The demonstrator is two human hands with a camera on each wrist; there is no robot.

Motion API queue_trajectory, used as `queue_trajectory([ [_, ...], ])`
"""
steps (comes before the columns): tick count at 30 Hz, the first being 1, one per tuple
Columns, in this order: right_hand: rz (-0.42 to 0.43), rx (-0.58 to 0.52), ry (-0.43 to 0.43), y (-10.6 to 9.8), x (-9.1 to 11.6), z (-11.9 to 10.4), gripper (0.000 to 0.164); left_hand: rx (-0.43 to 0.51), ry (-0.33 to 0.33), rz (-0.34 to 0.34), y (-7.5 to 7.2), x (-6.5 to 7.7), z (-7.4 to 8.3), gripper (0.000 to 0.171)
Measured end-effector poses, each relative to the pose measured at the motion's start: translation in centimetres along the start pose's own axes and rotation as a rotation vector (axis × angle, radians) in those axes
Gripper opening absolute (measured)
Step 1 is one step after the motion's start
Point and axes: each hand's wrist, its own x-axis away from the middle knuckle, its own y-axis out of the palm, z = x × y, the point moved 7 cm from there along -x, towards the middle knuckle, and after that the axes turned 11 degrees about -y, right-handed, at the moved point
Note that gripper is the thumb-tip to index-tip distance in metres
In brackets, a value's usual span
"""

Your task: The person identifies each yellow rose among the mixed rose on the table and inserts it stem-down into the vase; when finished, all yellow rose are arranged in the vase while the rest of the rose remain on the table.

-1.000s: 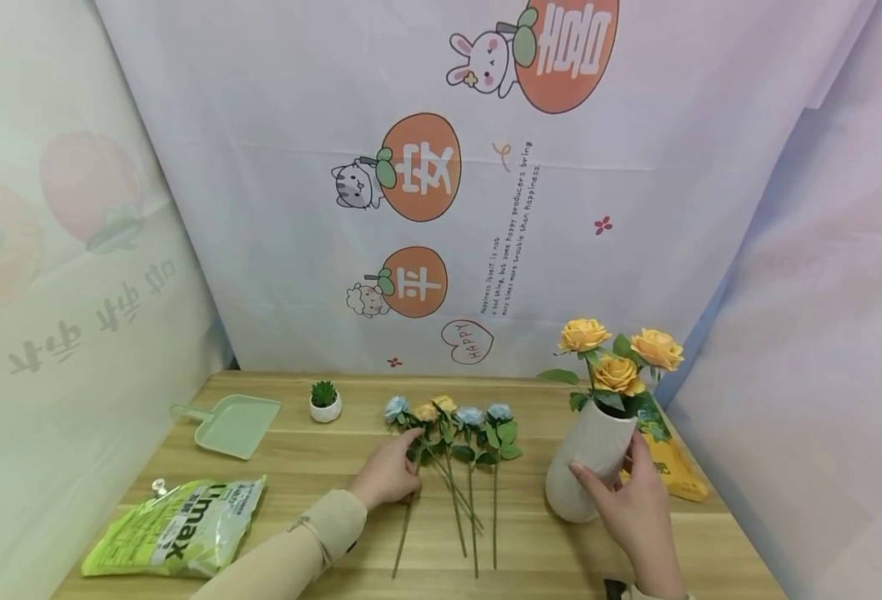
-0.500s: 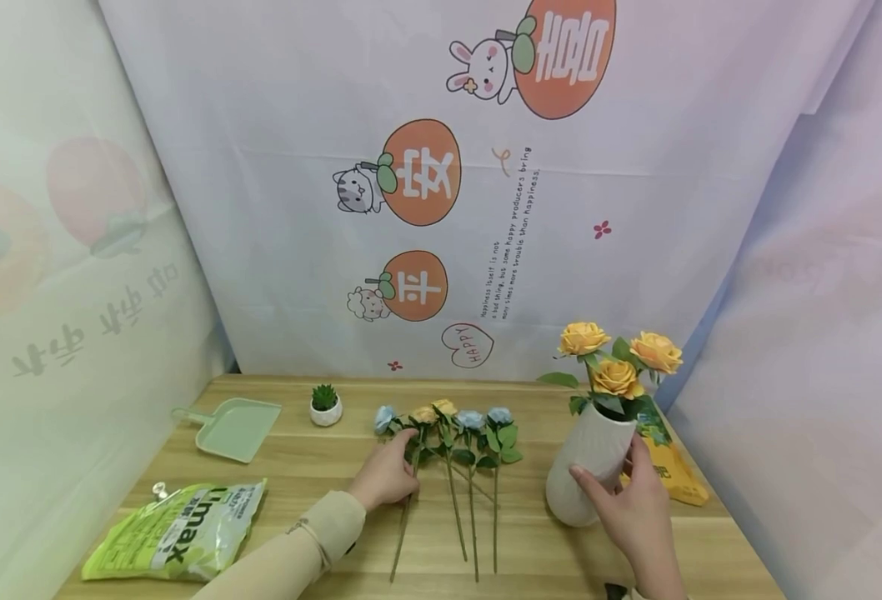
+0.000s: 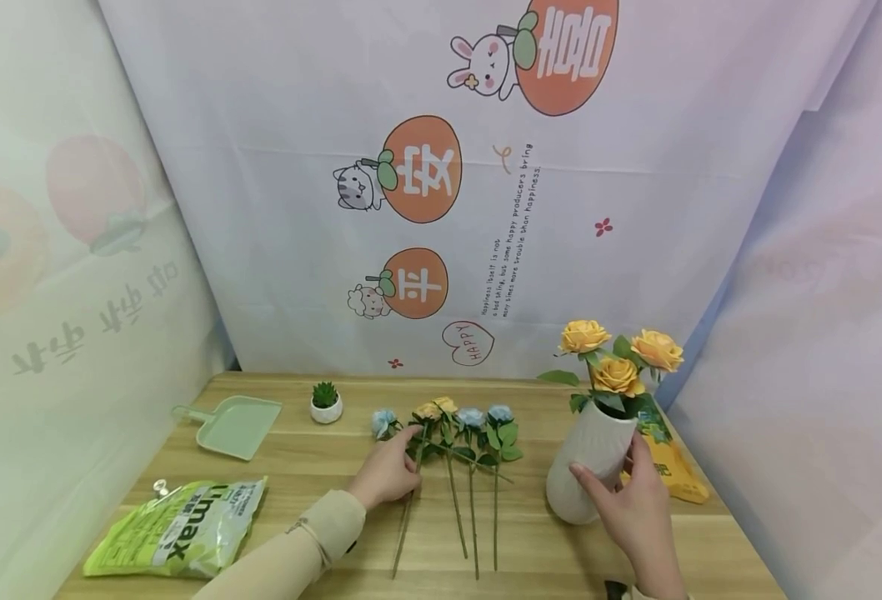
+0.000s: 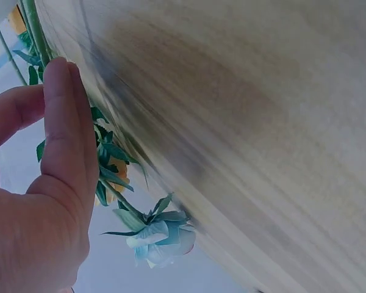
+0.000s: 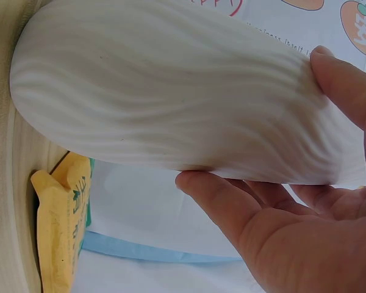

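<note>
With the fingertips of my left hand (image 3: 387, 472) I pinch near the head of a blue rose (image 3: 384, 423); its stem lies slantwise across the others. The left wrist view shows thumb and fingers together at a green stem (image 4: 36, 30), the blue bloom (image 4: 161, 239) hanging below. Yellow roses (image 3: 441, 407) and more blue roses (image 3: 470, 418) lie beside it, stems toward me. My right hand (image 3: 634, 508) grips a white ribbed vase (image 3: 585, 468), tilted slightly, thumb on one side and fingers on the other. Three yellow roses (image 3: 617, 377) stand in the vase.
A small potted succulent (image 3: 326, 403) and a green dustpan (image 3: 237, 427) stand at the back left. A green-and-white bag (image 3: 186, 527) lies at the front left. Behind the vase is a yellow packet (image 3: 677, 467). Printed cloth (image 3: 298, 292) hangs along the table's back edge.
The blue rose in my left fingers has turned: its bloom has moved left and its stem end has swung right and away from me. The right hand and vase have stayed in place.
</note>
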Motion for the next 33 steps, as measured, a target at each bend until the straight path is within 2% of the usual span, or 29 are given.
queue_trajectory([
  [12,-0.002,0.0,0.001,0.0,0.0,0.1,0.11,-0.107,0.029,-0.082,0.9,0.1,0.5,0.072],
  [16,-0.005,0.0,0.007,0.0,0.0,0.1,0.109,-0.079,0.015,-0.102,1.0,0.2,0.4,0.065],
  [24,-0.025,0.002,0.025,0.2,-0.1,0.1,0.112,-0.101,0.036,-0.099,1.1,0.3,0.3,0.069],
  [33,-0.022,-0.007,0.023,0.2,-0.1,0.2,0.113,-0.011,0.01,-0.075,0.4,0.4,0.3,0.069],
])
